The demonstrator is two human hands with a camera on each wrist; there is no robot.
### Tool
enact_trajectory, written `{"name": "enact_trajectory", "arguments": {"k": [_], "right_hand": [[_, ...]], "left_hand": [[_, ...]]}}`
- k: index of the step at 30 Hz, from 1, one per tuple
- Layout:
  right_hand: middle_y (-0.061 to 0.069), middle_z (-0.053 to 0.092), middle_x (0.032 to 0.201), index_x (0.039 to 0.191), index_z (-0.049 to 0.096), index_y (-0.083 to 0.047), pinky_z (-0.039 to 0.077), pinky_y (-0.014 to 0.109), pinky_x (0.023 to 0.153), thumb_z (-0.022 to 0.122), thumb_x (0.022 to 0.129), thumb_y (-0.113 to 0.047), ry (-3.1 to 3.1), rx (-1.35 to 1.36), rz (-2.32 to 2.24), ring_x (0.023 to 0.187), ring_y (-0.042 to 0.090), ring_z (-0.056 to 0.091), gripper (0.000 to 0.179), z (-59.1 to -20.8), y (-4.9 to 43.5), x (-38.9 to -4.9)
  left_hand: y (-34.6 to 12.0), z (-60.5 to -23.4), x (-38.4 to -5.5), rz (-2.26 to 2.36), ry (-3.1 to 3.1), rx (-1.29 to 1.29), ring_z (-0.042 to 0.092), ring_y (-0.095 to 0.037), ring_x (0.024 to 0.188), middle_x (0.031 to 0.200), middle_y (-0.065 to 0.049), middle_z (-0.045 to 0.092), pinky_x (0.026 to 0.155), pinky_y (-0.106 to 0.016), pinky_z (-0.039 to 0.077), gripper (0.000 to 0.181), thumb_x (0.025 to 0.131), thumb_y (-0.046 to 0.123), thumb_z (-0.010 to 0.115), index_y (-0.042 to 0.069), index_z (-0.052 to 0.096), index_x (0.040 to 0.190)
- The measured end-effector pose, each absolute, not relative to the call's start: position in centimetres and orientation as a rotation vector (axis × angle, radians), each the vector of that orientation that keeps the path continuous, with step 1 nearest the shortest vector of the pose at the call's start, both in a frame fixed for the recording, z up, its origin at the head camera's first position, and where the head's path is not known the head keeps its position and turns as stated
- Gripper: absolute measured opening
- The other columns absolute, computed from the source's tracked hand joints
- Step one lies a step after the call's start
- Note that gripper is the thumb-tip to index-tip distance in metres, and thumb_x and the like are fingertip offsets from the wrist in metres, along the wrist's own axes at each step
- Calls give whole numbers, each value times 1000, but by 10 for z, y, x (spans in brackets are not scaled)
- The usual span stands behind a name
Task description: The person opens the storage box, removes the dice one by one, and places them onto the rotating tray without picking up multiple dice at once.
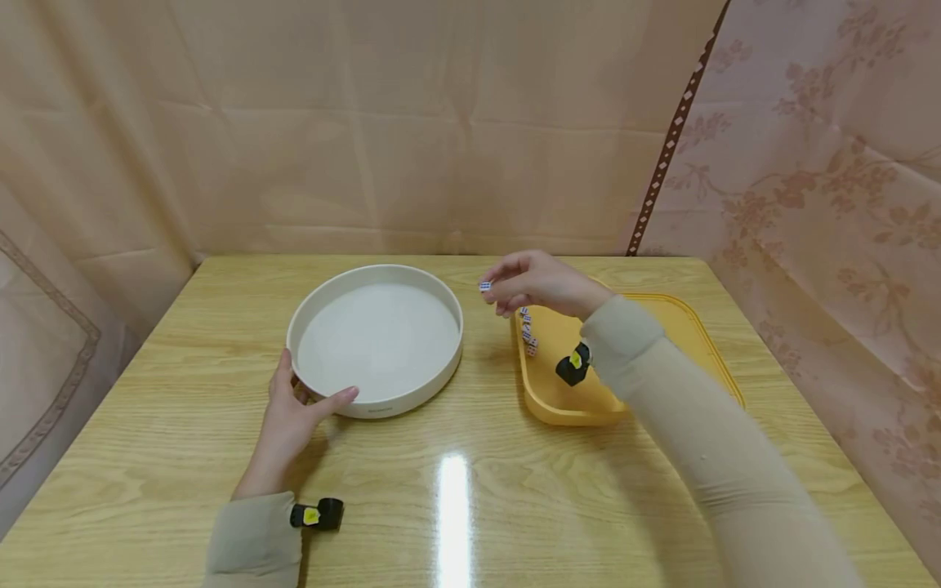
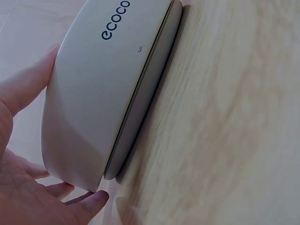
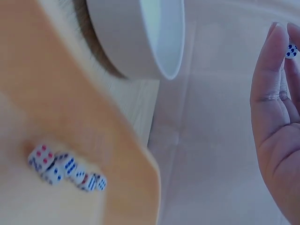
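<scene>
A die (image 1: pixel 485 287) with blue pips is pinched between the fingertips of my right hand (image 1: pixel 542 284), raised over the left back part of a yellow bin (image 1: pixel 566 415). In the right wrist view the same die (image 3: pixel 291 51) shows between thumb and finger. Several white dice (image 1: pixel 527 333) with blue and red pips lie in a row along the bin's left inner wall. My left hand (image 1: pixel 292 418) grips the near left side of a round white tray (image 1: pixel 381 406), thumb over the rim. In the left wrist view the fingers curl round its outer wall, marked "ecoco".
The tray and bin stand side by side on a wood-grain table (image 1: pixel 412 498), with a strip of tabletop between them. A beige curtain (image 1: pixel 412 163) hangs behind the table's back edge, and a flowered cloth (image 1: pixel 831 180) hangs at the right.
</scene>
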State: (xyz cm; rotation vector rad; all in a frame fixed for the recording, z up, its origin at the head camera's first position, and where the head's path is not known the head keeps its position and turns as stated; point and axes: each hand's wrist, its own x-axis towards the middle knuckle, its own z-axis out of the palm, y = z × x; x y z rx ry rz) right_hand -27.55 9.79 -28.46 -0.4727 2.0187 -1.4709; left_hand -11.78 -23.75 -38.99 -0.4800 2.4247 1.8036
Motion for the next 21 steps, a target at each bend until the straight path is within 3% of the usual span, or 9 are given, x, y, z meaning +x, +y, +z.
{"name": "enact_trajectory", "arguments": {"k": [21], "right_hand": [[5,71,86,113,65,4,62,28,72,67,88,0,1855,-515,-1593,70,16,66,25,-291,51,-271]], "left_hand": [[-238,-390,-118,1820,2442,-447,11,-42,151,165,-16,-14,123,-50,25,126,84,28,80,18,-24,155]]}}
